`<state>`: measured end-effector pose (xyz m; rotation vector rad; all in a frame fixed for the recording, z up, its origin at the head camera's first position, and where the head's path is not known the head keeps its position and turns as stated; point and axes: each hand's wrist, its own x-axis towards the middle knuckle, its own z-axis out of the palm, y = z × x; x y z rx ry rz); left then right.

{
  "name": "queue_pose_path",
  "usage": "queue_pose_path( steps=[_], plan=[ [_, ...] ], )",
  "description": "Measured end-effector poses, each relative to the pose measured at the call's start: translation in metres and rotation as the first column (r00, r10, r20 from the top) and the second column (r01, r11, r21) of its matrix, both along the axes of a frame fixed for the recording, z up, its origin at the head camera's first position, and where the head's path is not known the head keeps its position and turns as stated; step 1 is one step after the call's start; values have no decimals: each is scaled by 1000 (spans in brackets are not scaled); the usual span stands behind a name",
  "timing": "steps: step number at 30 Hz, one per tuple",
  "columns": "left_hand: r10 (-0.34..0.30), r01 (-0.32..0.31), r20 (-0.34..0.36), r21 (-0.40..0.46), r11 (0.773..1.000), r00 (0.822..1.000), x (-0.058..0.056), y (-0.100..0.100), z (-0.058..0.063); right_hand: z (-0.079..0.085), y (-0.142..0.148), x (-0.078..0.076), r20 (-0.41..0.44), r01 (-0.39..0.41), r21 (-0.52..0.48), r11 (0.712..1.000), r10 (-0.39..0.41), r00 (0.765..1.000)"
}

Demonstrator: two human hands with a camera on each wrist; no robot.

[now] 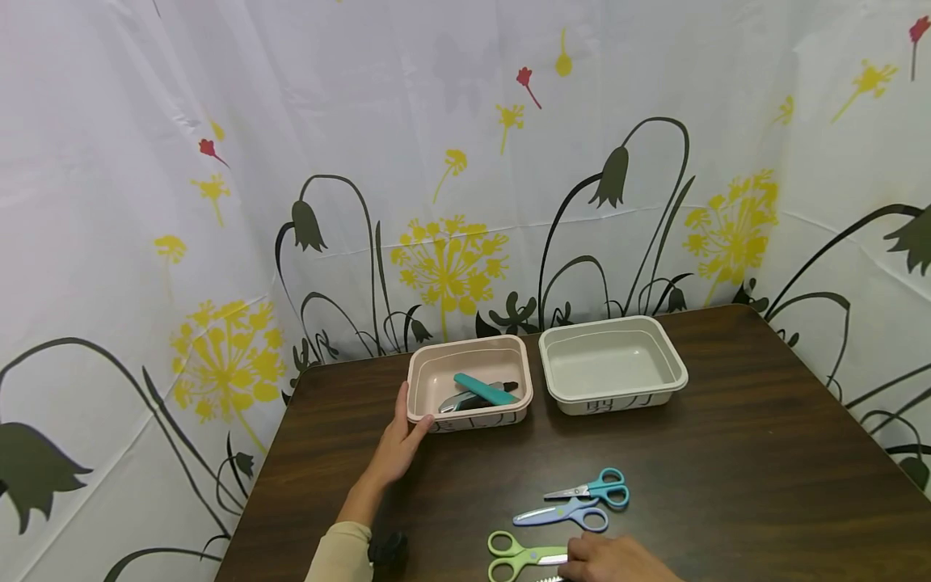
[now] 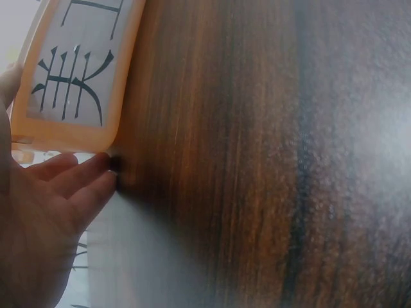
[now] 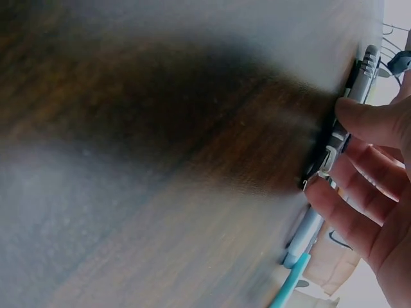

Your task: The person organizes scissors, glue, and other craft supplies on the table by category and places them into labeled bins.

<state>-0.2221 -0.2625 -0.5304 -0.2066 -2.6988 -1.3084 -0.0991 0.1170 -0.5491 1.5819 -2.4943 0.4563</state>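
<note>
My left hand (image 1: 396,449) grips the near left corner of a pink plastic bin (image 1: 469,343), thumb at the front rim and fingers along the side. In the left wrist view, the bin's label (image 2: 74,64) has black characters. Inside lie a teal flat tool (image 1: 486,390) and a grey-and-black tool (image 1: 465,400). At the table's near edge, my right hand (image 1: 611,558) pinches a slim grey-and-black tool (image 3: 366,70) between thumb and fingers; its kind is unclear. Left of that hand are green-handled scissors (image 1: 518,556), and below them a serrated edge (image 1: 550,579) partly shows.
A pale grey bin (image 1: 553,356) stands right of the pink one. Blue-handled scissors (image 1: 575,513) and teal-handled scissors (image 1: 604,488) lie on the dark wooden table (image 1: 756,453). Behind it hangs a flower-patterned curtain (image 1: 407,105). A dark object (image 1: 389,550) sits near my left sleeve.
</note>
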Motion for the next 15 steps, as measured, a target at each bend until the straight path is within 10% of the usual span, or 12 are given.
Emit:
queue_pose_path(
  steps=[15],
  plan=[
    [1,-1,2,11,1000,1000,1,1,0,9,-3,2,99,-5,133,991,-8,995]
  ],
)
